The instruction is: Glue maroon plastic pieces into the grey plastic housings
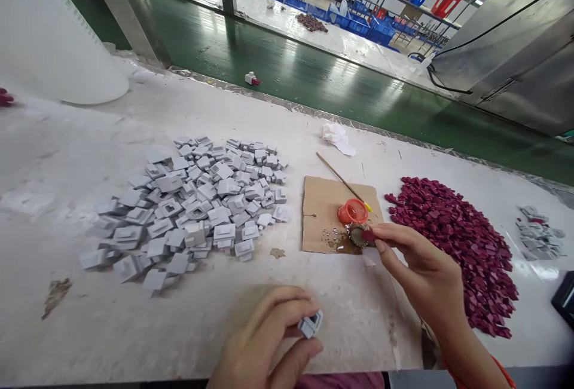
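Observation:
Near the table's front edge my left hand (273,338) pinches a small grey plastic block (310,323) with a square hollow facing up. My right hand (419,269) grips a small maroon plastic piece (369,235) between thumb and fingertips. That piece is at the rim of a bottle cap (358,235), which stands on a stained cardboard sheet (318,207); whether they touch I cannot tell. Just behind the cap is a red-orange cup (353,212). A thin stick (338,175) with a yellow tip lies across the cardboard's back edge.
Many grey blocks (197,204) are heaped at left, and maroon pieces (448,245) at right. A smaller grey pile (538,232) lies far right. Crumpled white tissue (338,138) is behind the cardboard. Beyond runs a green conveyor belt (287,66) carrying one grey-and-maroon piece (252,78).

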